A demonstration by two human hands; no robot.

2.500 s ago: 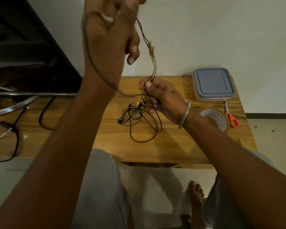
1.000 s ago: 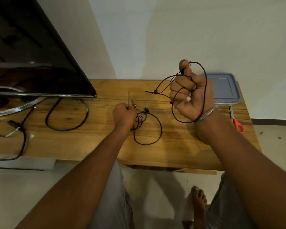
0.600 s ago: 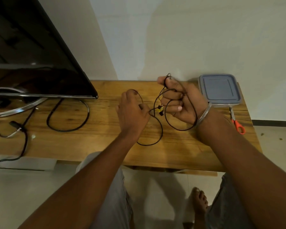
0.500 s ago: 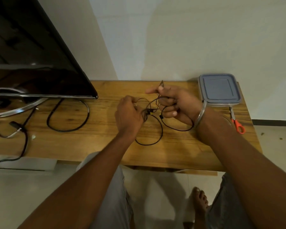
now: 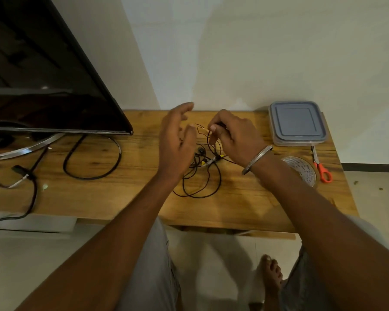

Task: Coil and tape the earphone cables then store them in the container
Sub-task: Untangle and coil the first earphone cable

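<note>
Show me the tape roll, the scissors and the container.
tape roll [image 5: 307, 171], head view, on its printed inner ring.
scissors [image 5: 319, 167], head view, on the orange handle.
container [image 5: 298, 121], head view, on the middle of its grey lid.

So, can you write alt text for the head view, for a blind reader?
A person's right hand pinches black earphone cables over a wooden table, left hand open beside it. A lidded container, tape roll and scissors lie to the right.

The grained wooden worktop [image 5: 121, 198] is showing a soft sheen, the plastic container [image 5: 298, 122] is looking matt, and the screen [image 5: 43, 75] is gleaming glossy.
</note>
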